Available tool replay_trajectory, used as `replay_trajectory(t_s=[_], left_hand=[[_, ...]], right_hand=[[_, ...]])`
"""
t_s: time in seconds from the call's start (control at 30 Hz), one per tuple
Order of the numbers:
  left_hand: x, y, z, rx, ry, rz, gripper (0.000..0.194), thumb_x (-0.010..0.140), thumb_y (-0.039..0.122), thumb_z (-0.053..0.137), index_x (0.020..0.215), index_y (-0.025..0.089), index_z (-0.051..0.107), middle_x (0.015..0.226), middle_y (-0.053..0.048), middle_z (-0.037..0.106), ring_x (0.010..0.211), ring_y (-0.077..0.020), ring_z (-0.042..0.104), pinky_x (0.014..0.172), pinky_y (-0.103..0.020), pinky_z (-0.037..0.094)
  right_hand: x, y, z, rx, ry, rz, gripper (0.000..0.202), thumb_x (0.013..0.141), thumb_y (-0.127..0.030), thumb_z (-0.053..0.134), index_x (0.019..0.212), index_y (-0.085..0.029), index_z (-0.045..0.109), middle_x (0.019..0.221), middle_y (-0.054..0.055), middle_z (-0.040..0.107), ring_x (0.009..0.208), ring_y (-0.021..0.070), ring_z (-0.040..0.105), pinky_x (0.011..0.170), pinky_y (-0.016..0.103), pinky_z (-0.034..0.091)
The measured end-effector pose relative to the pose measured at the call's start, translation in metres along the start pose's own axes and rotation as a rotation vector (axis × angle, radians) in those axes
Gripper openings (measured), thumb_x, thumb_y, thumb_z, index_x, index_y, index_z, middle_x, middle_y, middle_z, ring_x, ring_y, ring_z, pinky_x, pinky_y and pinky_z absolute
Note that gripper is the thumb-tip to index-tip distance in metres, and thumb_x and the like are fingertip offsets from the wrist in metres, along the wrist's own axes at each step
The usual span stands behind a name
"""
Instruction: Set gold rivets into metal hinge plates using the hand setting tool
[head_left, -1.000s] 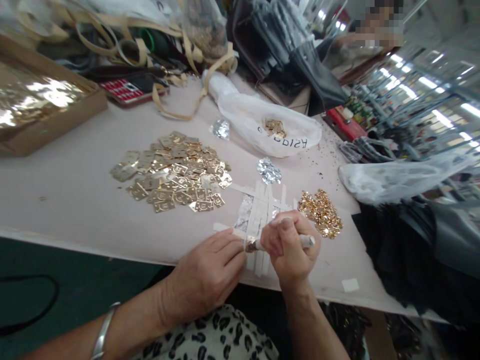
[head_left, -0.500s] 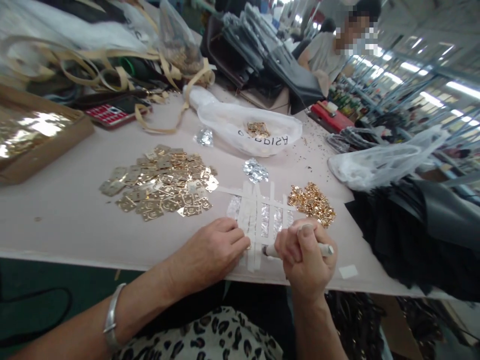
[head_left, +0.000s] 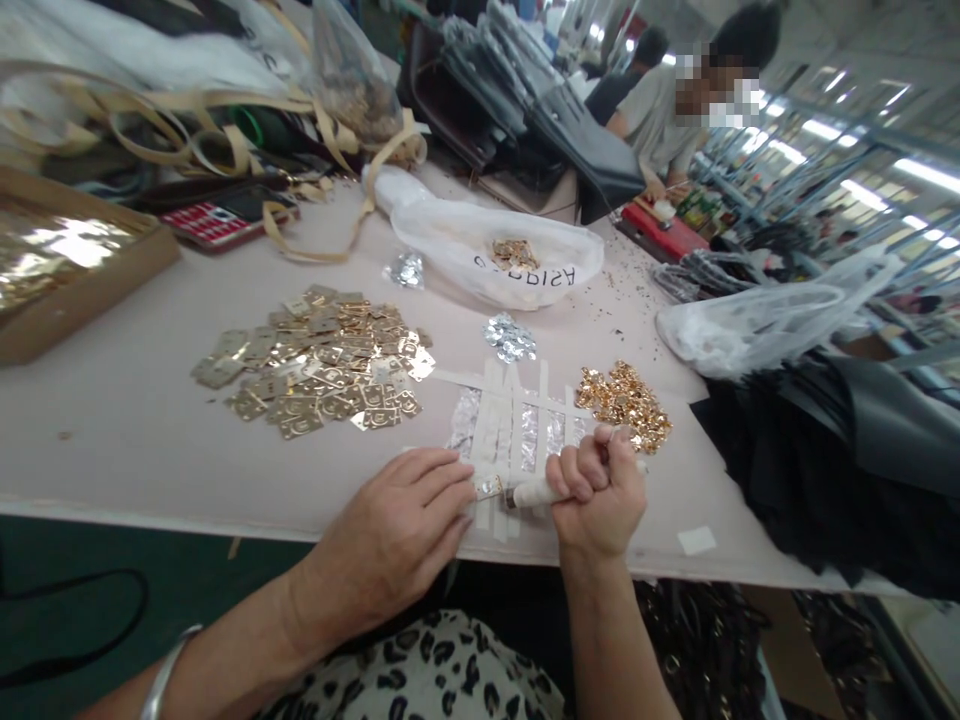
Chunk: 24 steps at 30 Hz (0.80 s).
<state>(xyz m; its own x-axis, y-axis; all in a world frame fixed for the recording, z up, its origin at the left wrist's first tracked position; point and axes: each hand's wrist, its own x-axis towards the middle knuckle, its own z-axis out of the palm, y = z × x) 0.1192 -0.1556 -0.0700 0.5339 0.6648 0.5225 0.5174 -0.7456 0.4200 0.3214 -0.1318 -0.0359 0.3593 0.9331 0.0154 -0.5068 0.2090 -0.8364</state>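
My right hand (head_left: 600, 490) is wrapped round a hand tool with a white-wrapped handle (head_left: 534, 492) and a short dark metal tip. The tip points left, beside a small gold metal plate (head_left: 489, 487) with a round fitting on it. My left hand (head_left: 401, 515) has its fingers together and pinches the plate's left end; the thumb is mostly hidden. The plate lies over a taped, plastic-covered patch (head_left: 529, 440) near the table's front edge. A heap of gold plates (head_left: 322, 365) lies to the left, and small gold pieces (head_left: 622, 405) are piled to the right.
Silver discs (head_left: 510, 338) lie behind the patch, with a white plastic bag (head_left: 450, 245) of gold parts beyond. A cardboard box (head_left: 90, 290) stands at the left. Black material (head_left: 810, 480) covers the right side. Another person (head_left: 664, 120) works at the back.
The tool tip has shifted left and the right hand has drawn back a little. My left hand has moved left, so the gold plate now shows. The other person's hand has come into view.
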Motion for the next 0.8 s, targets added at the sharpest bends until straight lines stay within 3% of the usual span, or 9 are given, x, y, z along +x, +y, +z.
replay_trajectory(t_s=[0.13, 0.27, 0.37, 0.5, 0.8], left_hand=[[-0.001, -0.005, 0.003, -0.030, -0.054, 0.069, 0.015, 0.095, 0.014, 0.053, 0.102, 0.013, 0.066, 0.115, -0.008, 0.070, 0.115, -0.0264, 0.057, 0.102, -0.044, 0.051], [-0.005, 0.000, 0.006, -0.057, -0.035, 0.058, 0.014, 0.093, 0.013, 0.055, 0.099, 0.015, 0.067, 0.114, -0.008, 0.070, 0.114, -0.0244, 0.057, 0.104, -0.041, 0.050], [-0.005, 0.002, 0.005, -0.018, -0.041, 0.053, 0.021, 0.093, 0.014, 0.054, 0.109, 0.014, 0.066, 0.121, -0.011, 0.066, 0.117, -0.0254, 0.057, 0.103, -0.042, 0.051], [-0.002, -0.002, 0.005, 0.029, -0.135, 0.090, 0.030, 0.093, 0.019, 0.053, 0.122, 0.014, 0.063, 0.139, -0.011, 0.059, 0.132, -0.0303, 0.048, 0.109, -0.047, 0.047], [-0.003, -0.002, 0.008, 0.026, -0.131, 0.098, 0.029, 0.094, 0.021, 0.053, 0.121, 0.016, 0.064, 0.129, -0.009, 0.065, 0.124, -0.0268, 0.054, 0.106, -0.044, 0.047]], right_hand=[[0.001, 0.003, 0.004, 0.031, 0.028, -0.002, 0.022, 0.093, -0.034, 0.056, 0.077, -0.022, 0.064, 0.048, -0.013, 0.020, 0.038, 0.0067, 0.011, 0.035, 0.017, 0.026], [0.006, 0.005, 0.009, 0.051, 0.017, -0.008, 0.021, 0.091, -0.033, 0.058, 0.074, -0.022, 0.064, 0.048, -0.013, 0.019, 0.038, 0.0065, 0.011, 0.035, 0.016, 0.026], [0.010, 0.004, 0.008, 0.070, 0.023, 0.027, 0.020, 0.091, -0.034, 0.059, 0.075, -0.022, 0.064, 0.049, -0.013, 0.018, 0.038, 0.0069, 0.010, 0.036, 0.016, 0.027], [0.013, 0.003, 0.000, 0.141, 0.088, 0.080, 0.018, 0.089, -0.033, 0.061, 0.074, -0.022, 0.063, 0.051, -0.014, 0.015, 0.040, 0.0074, 0.007, 0.036, 0.016, 0.027], [0.013, 0.010, -0.006, 0.154, 0.146, 0.101, 0.019, 0.086, -0.031, 0.066, 0.071, -0.021, 0.063, 0.049, -0.015, 0.014, 0.040, 0.0061, 0.006, 0.036, 0.014, 0.027]])
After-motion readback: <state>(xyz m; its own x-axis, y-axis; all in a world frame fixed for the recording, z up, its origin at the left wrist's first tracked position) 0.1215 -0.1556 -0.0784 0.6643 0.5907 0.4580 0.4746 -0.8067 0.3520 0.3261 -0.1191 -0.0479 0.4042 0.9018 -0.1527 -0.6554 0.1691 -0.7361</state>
